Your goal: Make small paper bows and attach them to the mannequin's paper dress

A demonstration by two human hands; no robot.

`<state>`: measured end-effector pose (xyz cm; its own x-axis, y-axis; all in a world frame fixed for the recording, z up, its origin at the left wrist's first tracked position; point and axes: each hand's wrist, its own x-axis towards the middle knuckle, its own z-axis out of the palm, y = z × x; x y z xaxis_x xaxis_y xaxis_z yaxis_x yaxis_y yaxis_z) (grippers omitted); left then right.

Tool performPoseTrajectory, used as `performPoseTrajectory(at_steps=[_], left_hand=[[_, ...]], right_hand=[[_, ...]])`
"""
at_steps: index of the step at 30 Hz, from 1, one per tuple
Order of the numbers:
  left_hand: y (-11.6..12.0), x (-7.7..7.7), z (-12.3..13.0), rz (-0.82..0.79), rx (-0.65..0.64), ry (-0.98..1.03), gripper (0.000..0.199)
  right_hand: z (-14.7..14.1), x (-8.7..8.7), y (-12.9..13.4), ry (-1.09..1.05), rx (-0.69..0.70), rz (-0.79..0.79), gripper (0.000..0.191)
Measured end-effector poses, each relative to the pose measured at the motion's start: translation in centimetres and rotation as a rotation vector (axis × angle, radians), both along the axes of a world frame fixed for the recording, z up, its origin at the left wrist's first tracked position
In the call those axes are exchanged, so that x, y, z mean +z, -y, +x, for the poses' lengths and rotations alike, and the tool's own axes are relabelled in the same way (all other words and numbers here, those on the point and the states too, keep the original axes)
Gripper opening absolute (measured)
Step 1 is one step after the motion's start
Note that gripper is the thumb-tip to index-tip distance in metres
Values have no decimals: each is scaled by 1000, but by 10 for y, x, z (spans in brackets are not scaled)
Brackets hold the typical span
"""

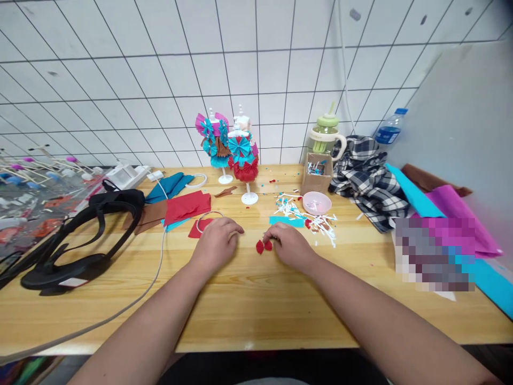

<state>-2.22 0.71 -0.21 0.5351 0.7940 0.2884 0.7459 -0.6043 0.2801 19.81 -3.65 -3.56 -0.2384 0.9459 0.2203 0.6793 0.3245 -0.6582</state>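
My left hand (pixel 218 241) lies on the wooden table, index finger stretched to the right and the others loosely bent; I see nothing held in it. Under its wrist side is a thin white ring (pixel 208 213) over a small red sheet (pixel 195 230). My right hand (pixel 292 247) has its fingers bent and pressed together at the tips, on a small folded red paper piece (pixel 268 246). Just left of that piece lies a second red paper piece (pixel 259 246). Behind my hands stand small white stands (pixel 249 198) dressed in pleated red, blue, brown and magenta paper.
Beyond my right hand are white and blue scraps (pixel 294 206), a pink bowl (pixel 317 203), a cardboard box (pixel 316 174) and a green-lidded cup (pixel 326 133). At left are red sheets (pixel 187 207), a black headset (pixel 114 251) and a cable (pixel 154 291). A plaid cloth (pixel 360 171) lies at right.
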Motion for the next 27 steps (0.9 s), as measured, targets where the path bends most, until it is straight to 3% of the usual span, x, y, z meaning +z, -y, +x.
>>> performPoseTrajectory(at_steps=[4,7,12,18,21,24,27], left_hand=[[-12,7,-22,32,198,-161,31],[-23,8,-39,-45,350,-346,32],[-30,7,-44,-167,404,-410,23],[-25,9,-35,-128,407,-409,22],[-23,8,-34,-83,419,-386,22],[-19,7,-28,-3,343,-249,24],[-7,8,-13,-34,31,-59,25]], right_hand=[[4,7,2,137,-90,31,34],[9,14,4,304,-156,47,25],[17,16,4,497,-191,-12,17],[17,20,4,496,-255,-27,7],[15,21,4,500,-263,29,12],[9,21,7,457,-158,147,23],[1,17,10,400,-9,145,21]])
